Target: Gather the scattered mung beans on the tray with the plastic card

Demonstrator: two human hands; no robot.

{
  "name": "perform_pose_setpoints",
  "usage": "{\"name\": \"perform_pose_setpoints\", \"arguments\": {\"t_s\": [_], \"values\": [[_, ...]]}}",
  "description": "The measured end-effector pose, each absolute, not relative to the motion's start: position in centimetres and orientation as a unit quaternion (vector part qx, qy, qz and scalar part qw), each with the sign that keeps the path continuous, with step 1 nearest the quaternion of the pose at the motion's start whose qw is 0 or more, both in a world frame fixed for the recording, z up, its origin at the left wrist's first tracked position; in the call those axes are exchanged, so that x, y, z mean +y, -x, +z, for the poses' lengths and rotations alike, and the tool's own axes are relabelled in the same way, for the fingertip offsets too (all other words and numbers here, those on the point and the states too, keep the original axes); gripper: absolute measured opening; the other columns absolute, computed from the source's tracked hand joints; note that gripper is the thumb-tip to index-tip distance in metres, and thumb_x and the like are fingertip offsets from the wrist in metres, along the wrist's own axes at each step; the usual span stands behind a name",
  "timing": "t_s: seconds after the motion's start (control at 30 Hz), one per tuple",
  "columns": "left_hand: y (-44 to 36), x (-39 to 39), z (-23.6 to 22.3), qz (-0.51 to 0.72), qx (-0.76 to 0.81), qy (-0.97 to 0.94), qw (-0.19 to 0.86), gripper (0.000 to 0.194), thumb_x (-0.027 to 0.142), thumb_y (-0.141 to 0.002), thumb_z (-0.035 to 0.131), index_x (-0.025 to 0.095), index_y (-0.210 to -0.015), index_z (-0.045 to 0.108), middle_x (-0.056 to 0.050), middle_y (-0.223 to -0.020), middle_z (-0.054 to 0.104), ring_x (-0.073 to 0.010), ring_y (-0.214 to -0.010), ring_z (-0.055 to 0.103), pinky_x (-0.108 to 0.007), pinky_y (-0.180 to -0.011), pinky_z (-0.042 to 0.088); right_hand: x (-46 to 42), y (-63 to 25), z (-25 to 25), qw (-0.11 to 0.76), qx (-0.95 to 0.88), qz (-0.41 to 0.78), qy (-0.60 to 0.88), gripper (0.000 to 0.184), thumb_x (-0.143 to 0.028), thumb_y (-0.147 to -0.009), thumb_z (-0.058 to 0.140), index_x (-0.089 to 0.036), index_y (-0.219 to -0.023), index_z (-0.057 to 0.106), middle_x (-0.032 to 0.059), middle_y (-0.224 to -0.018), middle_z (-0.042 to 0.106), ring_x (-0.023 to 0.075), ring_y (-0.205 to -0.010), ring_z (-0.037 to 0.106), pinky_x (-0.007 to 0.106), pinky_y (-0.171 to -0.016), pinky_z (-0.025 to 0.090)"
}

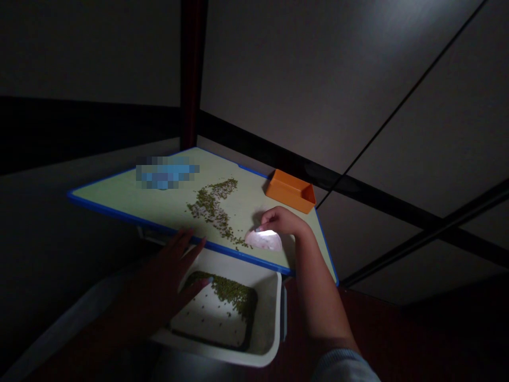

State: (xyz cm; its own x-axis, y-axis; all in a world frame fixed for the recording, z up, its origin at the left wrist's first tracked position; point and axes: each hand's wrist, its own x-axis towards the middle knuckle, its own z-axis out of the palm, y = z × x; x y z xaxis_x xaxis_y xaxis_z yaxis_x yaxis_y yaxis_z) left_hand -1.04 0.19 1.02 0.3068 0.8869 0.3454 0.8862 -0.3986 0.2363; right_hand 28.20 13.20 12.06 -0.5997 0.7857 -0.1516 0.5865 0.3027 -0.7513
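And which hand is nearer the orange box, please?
The right hand, just in front of the orange box; the left hand is farther, partly over the white tub.

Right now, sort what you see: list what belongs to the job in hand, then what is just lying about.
Seems part of the job:
green beans, spread on the board and in the tub
white tub, left hand over it
pale half-round piece, at the fingertips of the right hand

Probably just lying about:
orange box, no hand in it
blue thing, too blurred to name
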Motion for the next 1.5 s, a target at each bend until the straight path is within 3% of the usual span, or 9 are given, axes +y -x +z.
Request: {"name": "perform_pose_setpoints", "arguments": {"t_s": [0.2,0.53,0.77,1.17,1.33,1.5], "values": [[1.0,0.2,0.9,0.214,0.546,-0.81,0.003,0.073,0.064,-0.086,0.043,0.022,-0.145,0.035,-0.016,-0.16,0.024,-0.0352,-0.147,0.021,-0.056,-0.114,0.035,13.0,-29.1,12.7,0.057,-0.776,0.485,0.4,0.016,-0.026,-0.071,0.073,-0.014,-0.065,0.065,-0.0051,-0.054,0.058,0.0069,-0.053,0.049,0.023,-0.058,0.038],[1.2,0.6,0.6,0.211,0.55,-0.808,0.014,0.077,0.069,-0.083,0.042,0.024,-0.144,0.037,-0.014,-0.16,0.025,-0.0362,-0.147,0.023,-0.055,-0.114,0.034,12.9,-28.3,12.3,-0.002,-0.784,0.469,0.407,0.015,-0.025,-0.071,0.074,-0.014,-0.064,0.065,-0.0045,-0.052,0.062,0.008,-0.051,0.054,0.022,-0.059,0.04],[1.2,0.4,0.5,0.21,0.548,-0.809,0.007,0.071,0.063,-0.087,0.041,0.024,-0.146,0.03,-0.013,-0.162,0.021,-0.0321,-0.149,0.017,-0.053,-0.116,0.031,13.0,-28.8,12.5,0.004,-0.79,0.411,0.456,0.016,-0.027,-0.071,0.074,-0.015,-0.063,0.067,-0.0038,-0.053,0.063,0.0086,-0.054,0.054,0.024,-0.063,0.041],[1.4,0.7,-0.1,0.224,0.544,-0.809,-0.006,0.077,0.069,-0.083,0.04,0.025,-0.146,0.033,-0.012,-0.161,0.023,-0.0341,-0.148,0.021,-0.053,-0.114,0.034,13.1,-30.0,13.1,0.013,-0.759,0.374,0.532,0.012,-0.021,-0.067,0.072,-0.015,-0.058,0.066,-0.0029,-0.052,0.062,0.0099,-0.051,0.053,0.024,-0.059,0.04],[1.3,0.7,0.1,0.224,0.544,-0.808,-0.006,0.077,0.07,-0.083,0.038,0.023,-0.144,0.037,-0.014,-0.16,0.026,-0.0358,-0.147,0.024,-0.054,-0.112,0.036,13.7,-30.7,12.4,0.057,-0.766,0.317,0.556,0.01,-0.02,-0.068,0.069,-0.015,-0.061,0.067,-0.0033,-0.05,0.06,0.0095,-0.05,0.051,0.023,-0.057,0.037],[1.1,0.4,0.7,0.223,0.548,-0.806,-0.006,0.074,0.067,-0.085,0.036,0.021,-0.143,0.039,-0.015,-0.159,0.028,-0.0347,-0.147,0.025,-0.054,-0.113,0.036,13.8,-31.0,12.5,0.087,-0.779,0.35,0.513,0.011,-0.025,-0.068,0.071,-0.015,-0.064,0.069,-0.0033,-0.054,0.062,0.0088,-0.054,0.051,0.022,-0.058,0.037]]}}
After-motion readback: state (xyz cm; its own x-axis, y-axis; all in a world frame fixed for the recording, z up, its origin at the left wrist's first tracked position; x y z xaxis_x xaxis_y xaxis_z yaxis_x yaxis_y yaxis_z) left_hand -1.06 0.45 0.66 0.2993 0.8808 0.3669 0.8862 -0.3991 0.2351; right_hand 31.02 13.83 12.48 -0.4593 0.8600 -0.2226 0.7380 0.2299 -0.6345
